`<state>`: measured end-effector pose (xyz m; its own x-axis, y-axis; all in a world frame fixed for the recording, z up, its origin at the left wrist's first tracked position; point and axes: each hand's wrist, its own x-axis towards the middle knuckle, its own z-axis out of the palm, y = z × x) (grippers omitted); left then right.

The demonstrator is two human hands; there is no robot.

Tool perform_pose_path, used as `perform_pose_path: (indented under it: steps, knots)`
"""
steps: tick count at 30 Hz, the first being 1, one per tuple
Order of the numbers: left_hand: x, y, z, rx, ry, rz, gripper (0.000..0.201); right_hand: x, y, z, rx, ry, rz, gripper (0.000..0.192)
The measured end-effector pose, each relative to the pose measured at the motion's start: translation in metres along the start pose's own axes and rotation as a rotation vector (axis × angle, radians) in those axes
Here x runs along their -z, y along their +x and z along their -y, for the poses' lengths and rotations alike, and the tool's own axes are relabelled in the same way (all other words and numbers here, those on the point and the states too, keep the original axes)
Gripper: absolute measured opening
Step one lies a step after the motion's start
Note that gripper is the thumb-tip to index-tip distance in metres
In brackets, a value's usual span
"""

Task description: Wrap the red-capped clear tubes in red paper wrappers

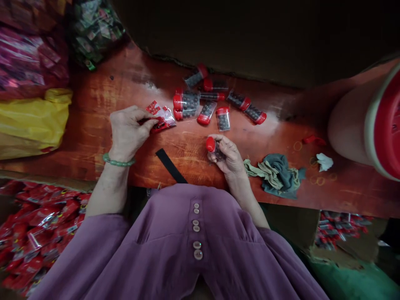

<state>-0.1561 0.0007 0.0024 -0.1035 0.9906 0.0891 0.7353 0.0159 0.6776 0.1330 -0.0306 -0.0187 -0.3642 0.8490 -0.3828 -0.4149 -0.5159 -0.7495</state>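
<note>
My right hand (229, 154) is wrapped round a small clear bottle with a red cap (211, 144), cap end up, just above the table's near part. Dark contents show through its wall. On the left, my left hand (129, 127) pinches the edge of a small pile of red and pink plastic packets (165, 118) lying on the table; whether it grips one or more I cannot tell. Beyond my hands lie several more red-capped bottles filled with dark little balls, one red-capped bottle (223, 119) nearest my right hand.
A black strip (170, 164) lies on the reddish table (140, 143). To the right are a crumpled grey-green cloth (278, 175), rubber bands, a white scrap (324, 162) and a large red-lidded tub (353, 121). Filled bags, one a yellow bag (34, 125), stand left; red packages (43, 229) fill a box below.
</note>
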Motion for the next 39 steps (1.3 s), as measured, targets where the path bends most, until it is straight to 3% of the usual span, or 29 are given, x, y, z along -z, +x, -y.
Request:
perform_pose_path:
  steps: [4, 7, 11, 15, 21, 29, 39]
  knots:
    - [0.008, -0.01, -0.02, -0.072, -0.009, -0.083, 0.029, -0.002, -0.002, 0.003, -0.017, 0.06, 0.01, 0.039]
    - [0.008, -0.027, -0.04, -0.183, -0.048, -0.042, 0.02, -0.007, -0.003, 0.006, -0.034, 0.041, 0.036, 0.036]
    - [-0.005, -0.048, -0.054, -0.326, -0.186, 0.014, 0.015, -0.014, -0.008, 0.012, -0.047, 0.018, 0.177, 0.033]
    - [-0.017, -0.057, -0.053, -0.441, -0.247, 0.01, 0.007, -0.019, -0.013, 0.018, -0.101, 0.043, 0.272, 0.038]
    - [-0.023, -0.061, -0.049, -0.62, -0.32, 0.003, 0.014, -0.025, -0.012, 0.022, -0.173, 0.009, 0.268, 0.039]
    - [-0.03, -0.066, -0.044, -0.685, -0.306, 0.056, 0.012, -0.023, -0.005, 0.021, -0.368, -0.109, 0.208, 0.028]
    - [-0.041, -0.074, -0.04, -0.742, -0.331, 0.094, 0.019, -0.015, -0.002, 0.014, -0.536, -0.078, 0.225, 0.034]
